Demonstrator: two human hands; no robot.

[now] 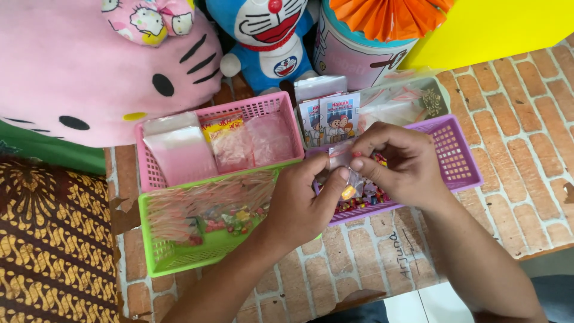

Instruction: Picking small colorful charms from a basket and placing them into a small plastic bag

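Fingers of left hand (pixel 302 203) and right hand (pixel 397 164) were pinched together on a small clear plastic bag (pixel 350 179) holding an orange sweet, above the purple basket (pixel 460 161); pink basket (pixel 275 107) and green basket (pixel 173 254) stood beside it on brick-patterned table (pixel 514 197); plush toys sat behind.

Single head-worn view, aimed steeply down and slightly forward, close over brick-patterned desk (pixel 514 149). Forearms entered from bottom edge; both hands framed near centre. Plush toys cut off at upper edge. No second view, no overlap.
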